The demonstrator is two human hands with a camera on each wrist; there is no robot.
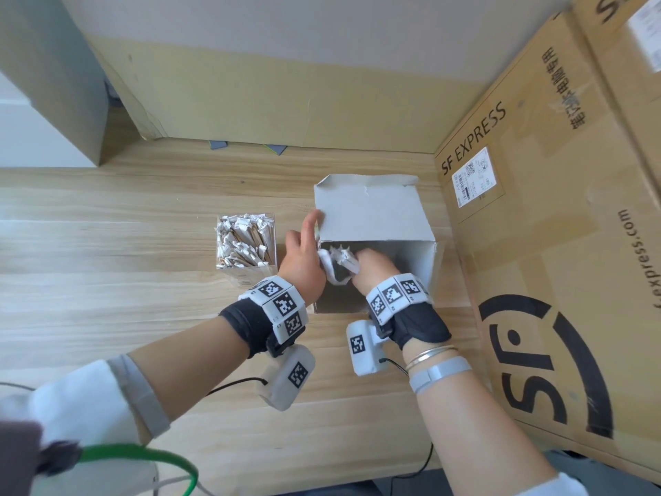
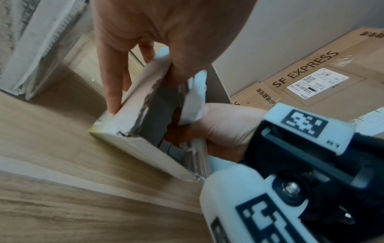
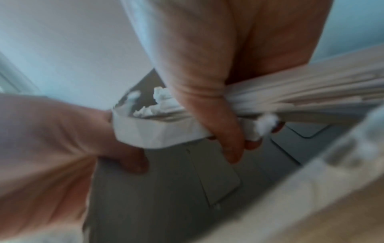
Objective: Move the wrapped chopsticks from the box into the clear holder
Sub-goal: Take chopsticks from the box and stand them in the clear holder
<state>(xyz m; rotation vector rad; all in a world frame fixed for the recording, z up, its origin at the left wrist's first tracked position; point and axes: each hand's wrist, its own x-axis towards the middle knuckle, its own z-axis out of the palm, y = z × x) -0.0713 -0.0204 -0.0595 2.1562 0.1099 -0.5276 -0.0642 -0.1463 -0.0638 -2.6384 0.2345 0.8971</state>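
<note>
Gripping a bundle in the box.

Right hand curled round wrapped chopsticks inside the white box on the worktop; left hand holding the box's left wall, thumb inside, fingers straight outside. Clear holder just left, full. Nearby carton reading "SF EXPRESS".

The large cardboard carton at the right bears "SF EXPRESS" in dark capitals along its top edge, with a row of Chinese characters beside it, too distorted to read. Lower on that face a web address ends in "express.com" next to a big round SF logo. A white shipping label under the brand name carries barcodes and small print, illegible.
</note>
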